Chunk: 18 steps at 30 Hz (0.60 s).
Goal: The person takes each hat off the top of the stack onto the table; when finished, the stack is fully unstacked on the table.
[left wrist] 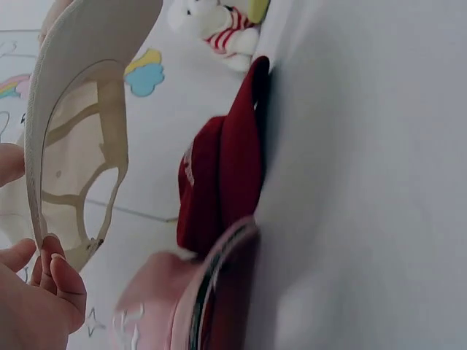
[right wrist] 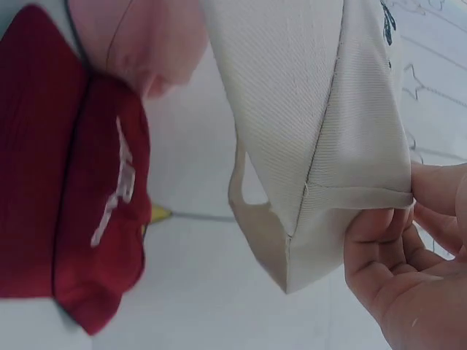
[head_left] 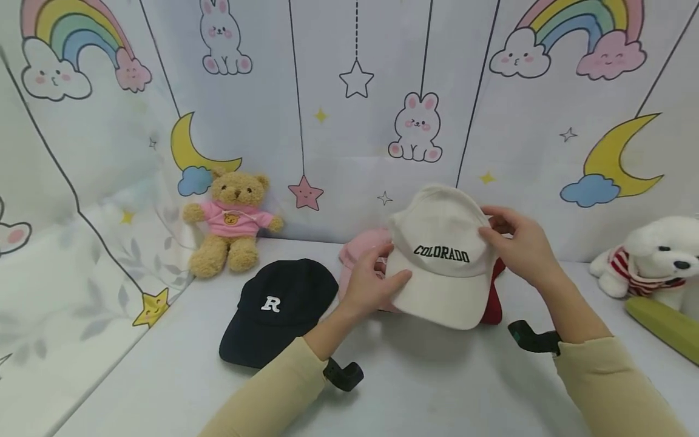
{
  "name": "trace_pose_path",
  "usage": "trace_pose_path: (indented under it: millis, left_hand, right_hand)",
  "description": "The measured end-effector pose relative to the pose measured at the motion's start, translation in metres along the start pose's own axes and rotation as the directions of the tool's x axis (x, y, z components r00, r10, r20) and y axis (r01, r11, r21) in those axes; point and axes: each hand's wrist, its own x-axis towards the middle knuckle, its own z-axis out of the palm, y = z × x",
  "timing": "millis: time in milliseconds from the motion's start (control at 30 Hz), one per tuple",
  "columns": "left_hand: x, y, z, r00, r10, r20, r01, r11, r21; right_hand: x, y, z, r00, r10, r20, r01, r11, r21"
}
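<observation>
A white baseball cap (head_left: 442, 243) lettered COLORADO is held up off the table, its brim tilted down toward me. My left hand (head_left: 374, 280) pinches the brim's edge at the left, thumb in front, as the left wrist view shows with the cap's hollow inside (left wrist: 80, 153). On the other side my right hand (head_left: 519, 243) pinches a fold of the crown between thumb and fingers. Behind the white cap stand a pink cap (head_left: 363, 243) and a dark red cap (right wrist: 102, 182), both partly hidden in the head view. A black cap (head_left: 284, 309) with a white R lies left of my left hand.
A teddy bear (head_left: 237, 212) in a pink top sits at the back left. At the right edge are a white plush dog (head_left: 655, 255) and a long green object (head_left: 663, 328). A printed cloth (head_left: 338, 133) hangs behind the white table (head_left: 426, 388).
</observation>
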Motion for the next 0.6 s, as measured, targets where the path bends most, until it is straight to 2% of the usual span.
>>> trace_pose_path:
  millis: [133, 333, 400, 600]
  left_hand:
    - [0.005, 0.002, 0.025, 0.999, 0.012, 0.032, -0.011, 0.999, -0.037]
    - [0.008, 0.005, 0.061, 0.995, 0.027, 0.1, -0.025, 0.999, -0.025]
    - [0.008, 0.006, 0.074, 0.994, 0.029, 0.108, -0.028, 1.0, -0.013]
    - [0.009, 0.007, 0.119, 0.994, -0.003, 0.111, 0.008, 0.999, -0.048]
  right_hand:
    - [-0.009, 0.015, -0.019, 0.999, 0.03, -0.024, -0.032, 0.998, -0.06]
    - [-0.02, 0.038, -0.046, 0.995, 0.099, -0.018, -0.101, 0.988, -0.116]
    - [-0.023, 0.046, -0.055, 0.993, 0.121, -0.012, -0.122, 0.983, -0.138]
    - [-0.032, 0.068, -0.081, 0.983, 0.183, -0.028, -0.185, 0.962, -0.2]
